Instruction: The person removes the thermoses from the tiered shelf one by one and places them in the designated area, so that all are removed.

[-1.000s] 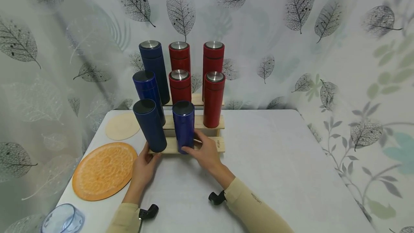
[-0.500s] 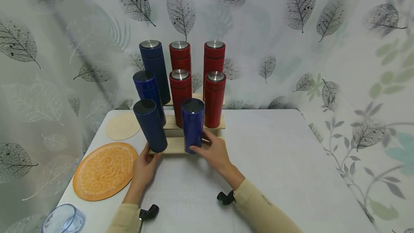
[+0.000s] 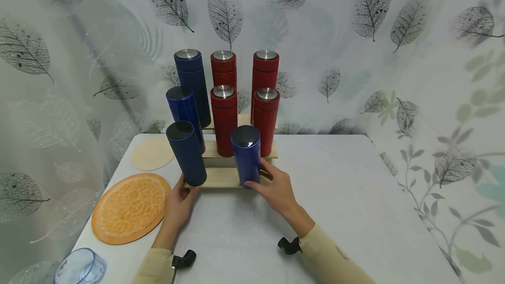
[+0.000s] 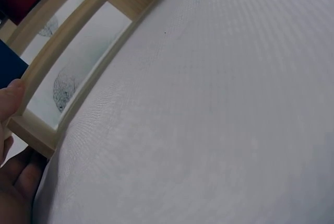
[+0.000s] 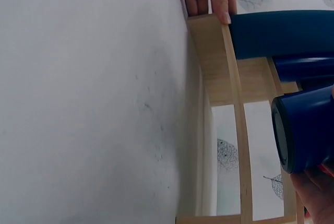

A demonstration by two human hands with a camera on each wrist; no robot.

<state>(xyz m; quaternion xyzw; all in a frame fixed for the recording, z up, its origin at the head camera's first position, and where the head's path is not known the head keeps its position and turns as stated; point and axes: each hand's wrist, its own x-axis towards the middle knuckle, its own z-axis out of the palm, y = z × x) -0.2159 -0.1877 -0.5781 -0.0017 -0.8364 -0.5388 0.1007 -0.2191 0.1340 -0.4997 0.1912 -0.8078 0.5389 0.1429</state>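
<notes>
Upright on the lowest step of the wooden rack (image 3: 221, 178), a blue flask (image 3: 246, 156) sits gripped near its base by my right hand (image 3: 276, 187); my left hand (image 3: 177, 205) clasps the rack's near-left corner, bracing it against the desk (image 3: 347, 196).

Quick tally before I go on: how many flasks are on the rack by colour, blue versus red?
Blue flasks: 4 (back, middle, front left, and one held by the right hand)
Red flasks: 4 (back, middle)
Total: 8
</notes>
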